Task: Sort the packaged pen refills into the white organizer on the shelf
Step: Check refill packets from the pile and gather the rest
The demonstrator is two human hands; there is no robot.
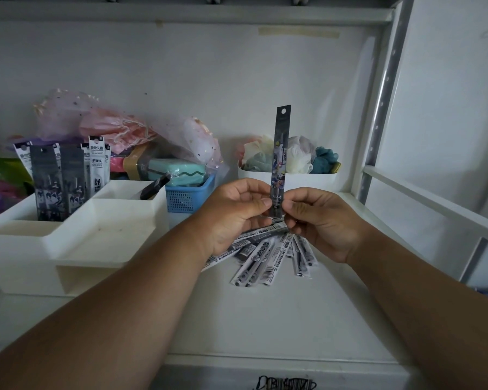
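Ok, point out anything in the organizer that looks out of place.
One dark packet lies slanted across the rear right compartment of the white organizer, poking over its rim, while the packets in the rear left compartment stand upright. Nothing looks spilled or damaged.

White shelf (pixel 265 319), white organizer (pixel 76 249), fanned refill packets (pixel 265 257), blue basket (pixel 190 197), white tub (pixel 288 181)

Dim light; white back wall (pixel 209 74) with tape strip (pixel 298 32); white shelf (pixel 265 319); perforated metal upright (pixel 383 102).
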